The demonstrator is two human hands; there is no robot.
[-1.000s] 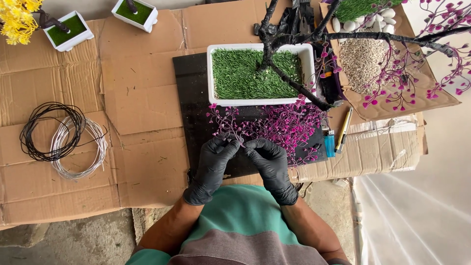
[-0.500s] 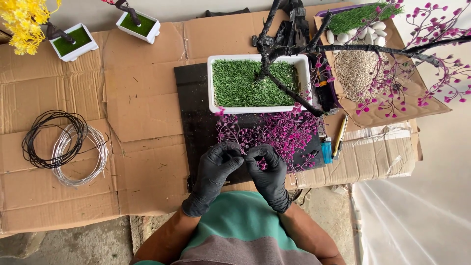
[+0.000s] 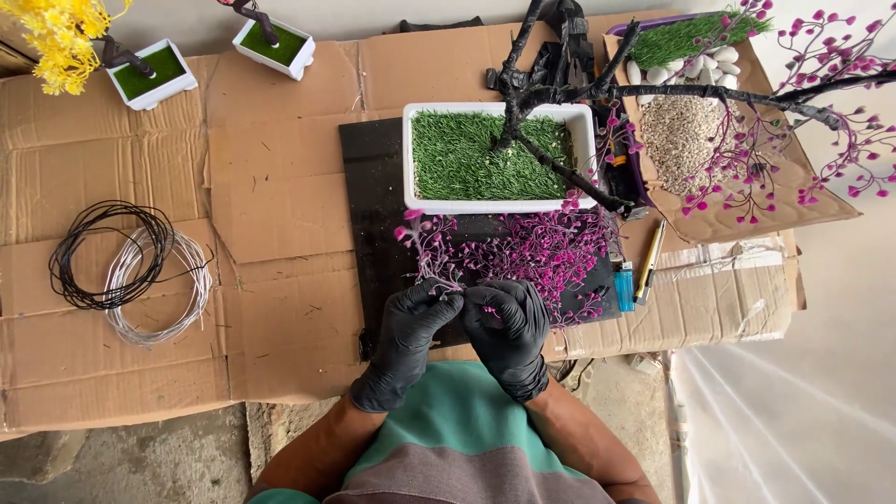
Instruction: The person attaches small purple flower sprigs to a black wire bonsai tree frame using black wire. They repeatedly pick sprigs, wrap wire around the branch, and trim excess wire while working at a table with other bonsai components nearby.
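You are pinching a thin purple sprig point(image 3: 459, 287) between your fingers point(image 3: 446, 292); it is lying nearly level, its small magenta buds spreading sideways. It is hanging just over the near edge of the heap of purple sprigs point(image 3: 532, 257), which is sprawling flat across the black mat point(image 3: 373, 187).

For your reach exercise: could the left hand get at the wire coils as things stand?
Probably yes. The wire coils lie on open cardboard off to the left hand's side, nothing between, though that hand is pinching purple sprigs.
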